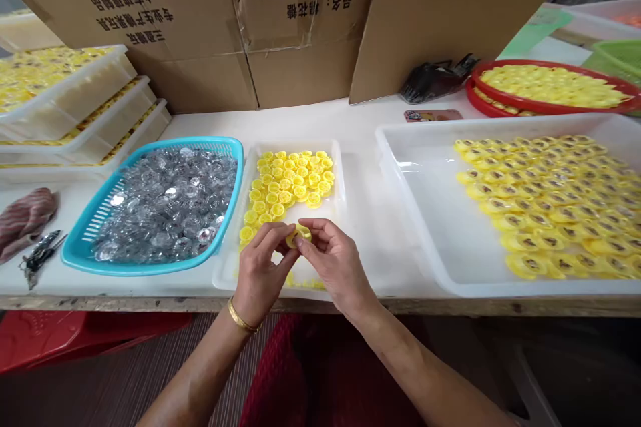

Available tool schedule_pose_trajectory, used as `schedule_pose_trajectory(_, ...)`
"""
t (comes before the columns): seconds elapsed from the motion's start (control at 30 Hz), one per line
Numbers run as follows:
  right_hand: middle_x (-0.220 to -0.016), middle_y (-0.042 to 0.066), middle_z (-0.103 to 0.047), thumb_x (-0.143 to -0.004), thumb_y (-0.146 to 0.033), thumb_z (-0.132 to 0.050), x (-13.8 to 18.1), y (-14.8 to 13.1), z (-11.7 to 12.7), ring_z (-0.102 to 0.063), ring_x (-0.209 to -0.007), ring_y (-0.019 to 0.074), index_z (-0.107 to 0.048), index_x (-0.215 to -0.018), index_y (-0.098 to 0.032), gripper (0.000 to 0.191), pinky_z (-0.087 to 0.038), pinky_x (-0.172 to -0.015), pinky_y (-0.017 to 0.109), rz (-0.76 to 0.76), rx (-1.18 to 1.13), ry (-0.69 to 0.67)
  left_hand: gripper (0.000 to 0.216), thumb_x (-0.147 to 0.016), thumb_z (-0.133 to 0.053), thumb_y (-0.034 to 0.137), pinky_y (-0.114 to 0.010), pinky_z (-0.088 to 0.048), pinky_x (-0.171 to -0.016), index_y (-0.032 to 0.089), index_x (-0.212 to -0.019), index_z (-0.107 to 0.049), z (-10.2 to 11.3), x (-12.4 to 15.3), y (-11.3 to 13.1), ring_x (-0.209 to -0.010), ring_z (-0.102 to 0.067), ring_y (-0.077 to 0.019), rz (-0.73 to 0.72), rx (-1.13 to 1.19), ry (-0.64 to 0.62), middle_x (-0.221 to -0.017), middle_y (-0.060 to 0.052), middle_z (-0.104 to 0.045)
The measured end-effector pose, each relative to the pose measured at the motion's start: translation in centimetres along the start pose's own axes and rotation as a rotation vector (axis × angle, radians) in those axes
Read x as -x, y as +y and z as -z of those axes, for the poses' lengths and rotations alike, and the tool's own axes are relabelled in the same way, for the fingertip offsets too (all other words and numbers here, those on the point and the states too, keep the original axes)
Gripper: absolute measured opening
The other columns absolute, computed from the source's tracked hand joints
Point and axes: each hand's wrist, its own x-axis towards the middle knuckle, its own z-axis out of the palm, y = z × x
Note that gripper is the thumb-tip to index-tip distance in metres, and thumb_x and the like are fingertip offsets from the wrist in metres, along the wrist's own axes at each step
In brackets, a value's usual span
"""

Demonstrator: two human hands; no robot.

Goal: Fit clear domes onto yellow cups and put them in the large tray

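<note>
Between the fingertips of both hands is a small round yellow plastic piece (299, 235), partly covered by the fingers. My left hand (265, 267), with a gold bracelet (241, 317) at its wrist, pinches it from one side. From the other side my right hand (336, 267) grips it with thumb and fingers. Just below and beyond the hands lies a white tray (336, 167) with rows of similar yellow cups (281, 180). Left of it, a blue basket (150, 269) is filled with clear, shiny round plastic pieces (170, 207).
At right, a large white tray (420, 213) holds rows of yellow pieces with dark centres (555, 193). Red trays (551, 105) stand behind it. Stacked white trays (110, 80) rise at left, near keys (43, 253) and a striped cloth (27, 217). Cardboard (300, 73) walls the back.
</note>
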Motion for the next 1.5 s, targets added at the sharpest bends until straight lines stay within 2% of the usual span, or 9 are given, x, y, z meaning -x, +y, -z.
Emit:
schedule_pose_trajectory(0.17, -0.094, 0.006, -0.069, -0.076, -0.030, -0.067, 0.0, 0.1, 0.5, -0.064, -0.078, 0.0178, -0.060, -0.110, -0.018, 0.037, -0.053, -0.074, 0.033, 0.030, 0.119, 0.034, 0.031, -0.080, -0.066, 0.030, -0.026, -0.056, -0.065, 0.021, -0.109, -0.061, 0.2, -0.1, 0.3, -0.080, -0.060, -0.0138, 0.260, 0.281, -0.108, -0.102, -0.007, -0.059)
schedule_pose_trajectory(0.3, -0.102, 0.006, -0.069, -0.080, -0.031, -0.063, 0.5, 0.2, 0.9, -0.066, -0.087, 0.0201, -0.061, -0.114, -0.021, 0.035, -0.053, -0.083, 0.036, 0.088, 0.160, -0.034, 0.032, -0.081, -0.064, 0.037, -0.022, -0.052, -0.052, 0.016, -0.105, -0.066, 0.6, -0.6, 0.2, -0.062, -0.057, -0.0104, 0.458, 0.377, -0.113, -0.086, -0.005, -0.063)
schedule_pose_trajectory(0.4, -0.103, 0.005, -0.069, -0.083, -0.028, -0.061, 1.1, 0.0, 0.9, -0.066, -0.090, 0.0204, -0.063, -0.112, -0.023, 0.030, -0.053, -0.083, 0.035, 0.154, 0.244, -0.042, 0.025, -0.080, -0.065, 0.034, -0.023, -0.052, -0.052, 0.015, -0.095, -0.071, 0.8, -0.9, 0.3, -0.059, -0.057, -0.0107, 0.460, 0.449, -0.178, -0.081, -0.004, -0.064)
schedule_pose_trajectory(0.6, -0.106, 0.005, -0.069, -0.082, -0.027, -0.061, 1.4, -0.3, 0.9, -0.065, -0.094, 0.0219, -0.064, -0.107, -0.024, 0.025, -0.052, -0.088, 0.038, 0.178, 0.265, -0.001, 0.019, -0.080, -0.066, 0.030, -0.025, -0.054, -0.056, 0.020, -0.094, -0.074, 0.5, -0.7, 0.6, -0.058, -0.060, -0.0113, 0.391, 0.452, -0.135, -0.074, -0.001, -0.062)
schedule_pose_trajectory(0.83, -0.092, 0.004, -0.068, -0.073, -0.030, -0.071, 0.3, -0.3, 1.6, -0.064, -0.087, 0.0193, -0.063, -0.103, -0.019, 0.032, -0.051, -0.087, 0.041, -0.115, -0.215, -0.003, 0.033, -0.087, -0.055, 0.042, -0.025, -0.053, -0.056, 0.015, -0.096, -0.072, -0.4, -0.7, 0.1, -0.060, -0.059, -0.0115, 0.504, 0.485, -0.127, -0.072, -0.003, -0.061)
schedule_pose_trajectory(0.9, -0.092, 0.002, -0.067, -0.071, -0.030, -0.074, 0.1, -0.4, 1.8, -0.063, -0.088, 0.0181, -0.064, -0.101, -0.019, 0.033, -0.049, -0.091, 0.042, -0.151, -0.328, -0.006, 0.039, -0.091, -0.047, 0.044, -0.026, -0.053, -0.060, 0.015, -0.107, -0.068, -0.5, -0.6, 0.1, -0.065, -0.060, -0.0117, 0.489, 0.480, -0.124, -0.080, -0.004, -0.061)
schedule_pose_trajectory(1.0, -0.096, 0.001, -0.065, -0.070, -0.029, -0.076, 0.2, -0.4, 1.9, -0.063, -0.090, 0.0166, -0.064, -0.098, -0.021, 0.032, -0.046, -0.096, 0.040, -0.172, -0.431, -0.045, 0.039, -0.087, -0.054, 0.044, -0.026, -0.053, -0.059, 0.016, -0.112, -0.066, -0.6, -0.2, 0.5, -0.064, -0.058, -0.0112, 0.452, 0.359, -0.099, -0.088, -0.005, -0.061)
schedule_pose_trajectory(1.2, -0.101, 0.000, -0.063, -0.074, -0.029, -0.075, 0.8, -0.2, 1.6, -0.062, -0.096, 0.0163, -0.061, -0.100, -0.023, 0.030, -0.045, -0.098, 0.038, -0.164, -0.520, -0.112, 0.020, -0.083, -0.063, 0.035, -0.023, -0.049, -0.059, 0.019, -0.093, -0.070, -1.3, 0.0, 1.6, -0.073, -0.057, -0.0131, 0.267, 0.108, -0.043, -0.084, -0.004, -0.061)
schedule_pose_trajectory(1.5, -0.088, 0.001, -0.069, -0.078, -0.027, -0.071, 0.9, 0.0, 2.4, -0.066, -0.082, 0.0172, -0.064, -0.097, -0.020, 0.022, -0.050, -0.086, 0.036, -0.150, -0.581, -0.222, 0.017, -0.087, -0.059, 0.023, -0.023, -0.049, -0.065, 0.016, -0.100, -0.066, -1.6, 0.4, 3.1, -0.073, -0.056, -0.0117, -0.037, -0.024, 0.039, -0.084, -0.004, -0.057)
